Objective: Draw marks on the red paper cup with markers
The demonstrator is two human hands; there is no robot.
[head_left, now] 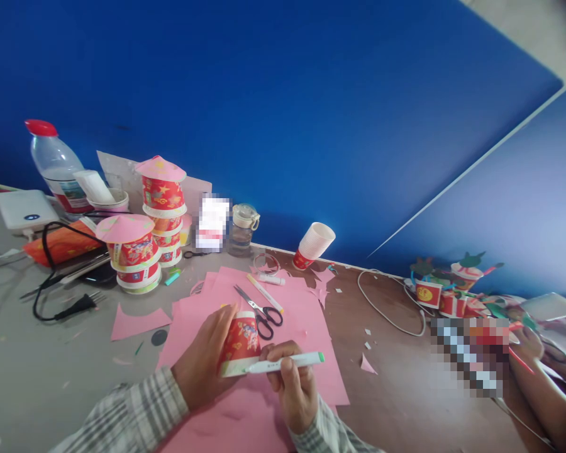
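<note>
My left hand [206, 352] is wrapped around the side of a red patterned paper cup [241, 336] held upside down over pink paper. Pinched in my right hand [292, 384] is a white marker [287, 362] with a green end. Its tip touches the cup's pale rim, where some green shows. Just behind the cup lie black-handled scissors [264, 318], partly open, on the pink paper sheets [311, 371]. A yellow-and-white marker [266, 294] and a glue stick [271, 279] rest beside the scissors.
Two cup towers [134, 264] with pink paper roofs stand at the left, near a plastic bottle [59, 170] and a black plug cable [70, 308]. Stacked paper cups [314, 245] and a water jar [243, 229] stand along the blue partition. At right, another person's hands [528, 346] work near paper crafts.
</note>
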